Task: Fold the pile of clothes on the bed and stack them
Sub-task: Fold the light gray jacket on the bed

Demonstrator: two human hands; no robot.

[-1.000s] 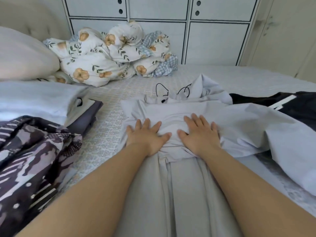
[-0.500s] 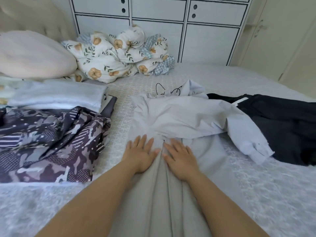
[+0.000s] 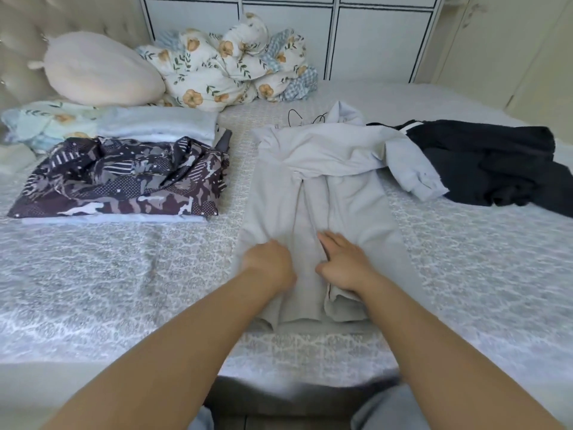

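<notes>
Grey garment (image 3: pixel 322 193): lies lengthwise on the bed (image 3: pixel 93 290), centre of view, sides folded inward to a narrow strip; hem end near, collar end far. One sleeve (image 3: pixel 412 172) trails off to the right at the far end, cuff resting just beside a black garment. Thin black cords (image 3: pixel 305 119) show at its far edge.

Left hand (image 3: pixel 269 265): on the near left part of the grey garment, fingers curled down into the cloth, which puckers beside the knuckles; whether it pinches a fold cannot be told.

Right hand (image 3: pixel 344 262): on the near right part, just right of the centre fold line, palm down, fingers straight and close together, pressing flat; thumb out toward the left hand. The two hands lie near each other, apart.

Black garment (image 3: pixel 490 162): unfolded, far right on the bed.

Patterned dark garment (image 3: pixel 124 178): rumpled, left of the grey garment, apart from it.

Folded pale items (image 3: pixel 158 125): stacked beyond the patterned garment.

Cream pillow (image 3: pixel 99 69): far left, against the headboard.

Floral quilt (image 3: pixel 229 63): bundled, far centre, before white cabinet doors (image 3: pixel 372 35).
</notes>
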